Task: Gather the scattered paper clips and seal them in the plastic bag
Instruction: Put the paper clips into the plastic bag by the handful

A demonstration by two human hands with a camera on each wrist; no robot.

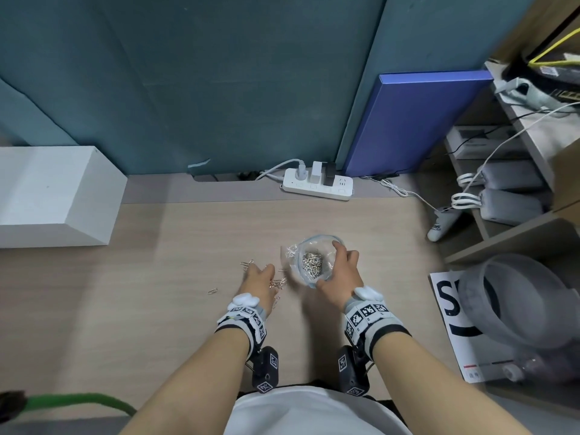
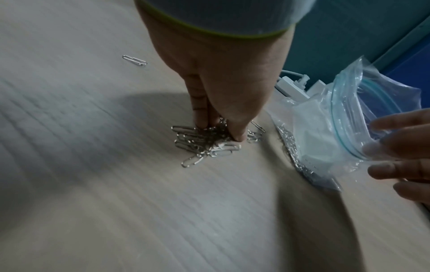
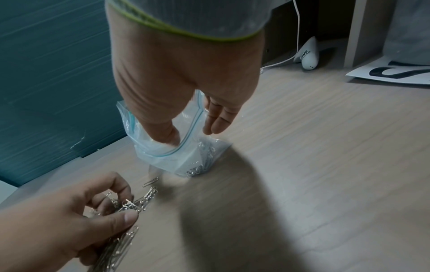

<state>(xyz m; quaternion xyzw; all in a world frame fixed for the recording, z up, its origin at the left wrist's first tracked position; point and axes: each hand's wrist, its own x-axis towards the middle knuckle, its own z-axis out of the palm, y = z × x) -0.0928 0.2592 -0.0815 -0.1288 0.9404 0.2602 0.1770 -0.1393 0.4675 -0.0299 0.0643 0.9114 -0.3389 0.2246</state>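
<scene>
the left hand (image 2: 216,103) pinches paper clips (image 2: 204,143); the plastic bag (image 1: 314,262), held wide by the right hand (image 1: 340,274), sits just right.

Left hand (image 1: 258,284) covers part of loose paper clips (image 1: 278,283) in head view; count unreadable. Right hand (image 2: 400,156) cut by left wrist frame edge. Clips inside plastic bag (image 3: 177,147) blurred. Printed sheet (image 1: 452,312) lettering half hidden by grey container (image 1: 527,302).

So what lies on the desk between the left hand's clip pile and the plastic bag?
A few loose paper clips beside the left hand, then bare desk up to the plastic bag; the left wrist view shows it best.
</scene>
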